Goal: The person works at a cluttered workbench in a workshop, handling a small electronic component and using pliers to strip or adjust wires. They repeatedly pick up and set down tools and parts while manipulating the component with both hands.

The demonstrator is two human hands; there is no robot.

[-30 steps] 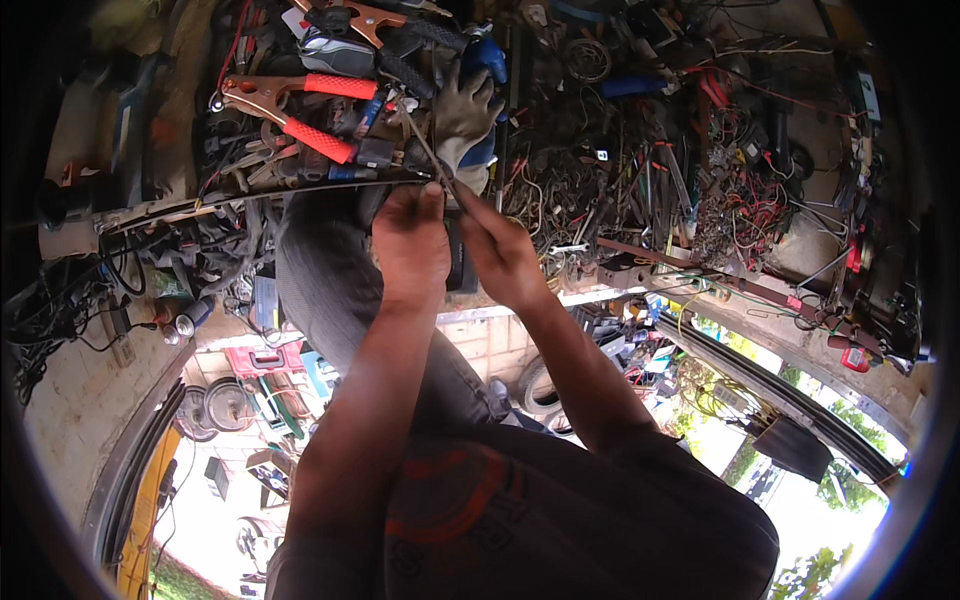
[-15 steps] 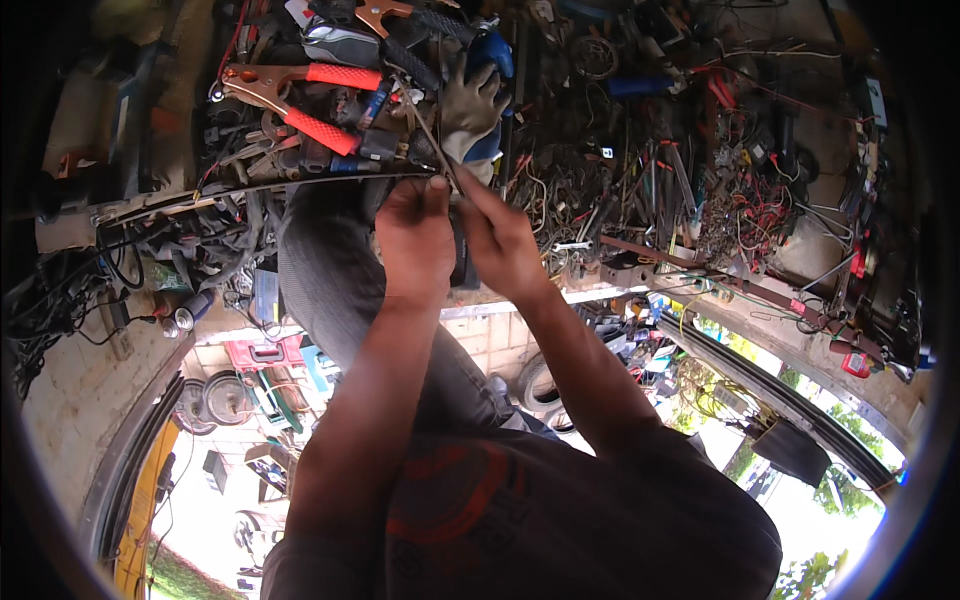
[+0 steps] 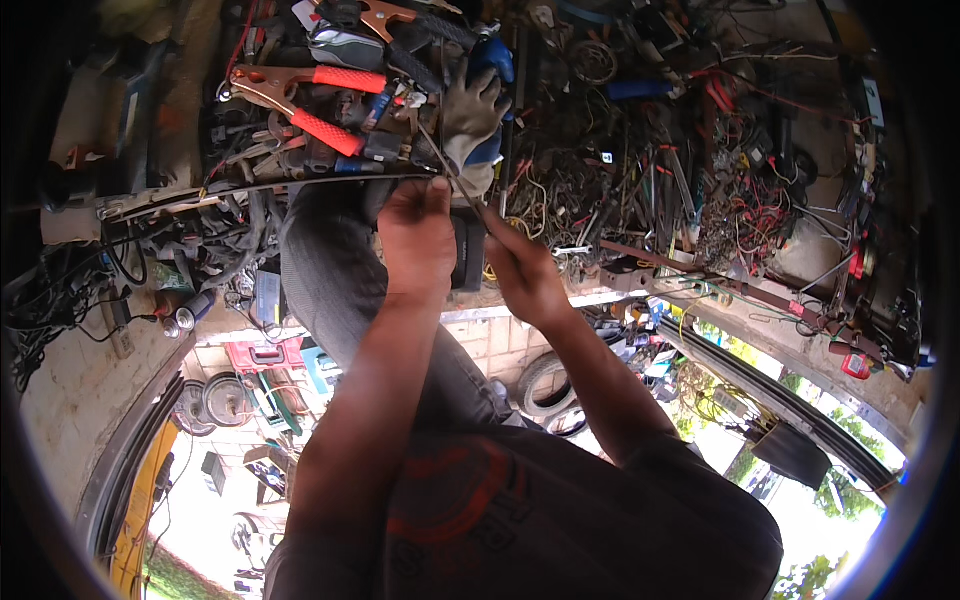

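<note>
My left hand (image 3: pixel 418 225) is closed, with the thumb on top, around the end of a long, thin, dark strip (image 3: pixel 290 183) that stretches away to the left. Closed on a slim, file-like metal tool (image 3: pixel 440 153), my right hand (image 3: pixel 525 272) is lower and to the right. The tool slants up and left and crosses the strip's end by my left thumb; whether they touch I cannot tell. Just beyond the tool lies a grey and blue work glove (image 3: pixel 472 115). A pair of clamps with red grips (image 3: pixel 325 132) lies farther left.
Tangled wires (image 3: pixel 745 215) and hand tools crowd the bench to the right. A small wrench (image 3: pixel 572 249) lies near its front edge. My raised leg (image 3: pixel 325 270) is under the strip. Below are a tire (image 3: pixel 545 385) and a red case (image 3: pixel 262 353).
My right hand has moved right and toward me, drawing the slim tool back with it. My left hand stays at nearly the same place on the strip.
</note>
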